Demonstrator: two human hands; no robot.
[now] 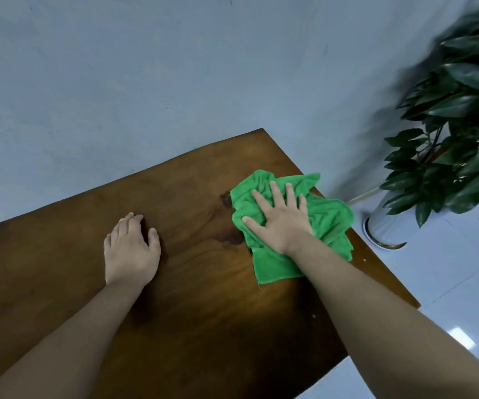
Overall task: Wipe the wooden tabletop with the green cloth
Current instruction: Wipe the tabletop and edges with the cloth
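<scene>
above, one green cloth (290, 226) under the flat, unclenched right hand (278, 217); left hand (130, 249) spread, grasping nothing, on one wooden counter (203, 312); one potted plant (457, 125) nearby.

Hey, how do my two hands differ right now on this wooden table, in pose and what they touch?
The right hand presses flat with fingers spread on the crumpled green cloth, near the table's right edge; the left hand rests on the bare brown wooden tabletop, fingers curled together, holding nothing. The right hand reaches farther forward than the left. Both lie palm down.
</scene>
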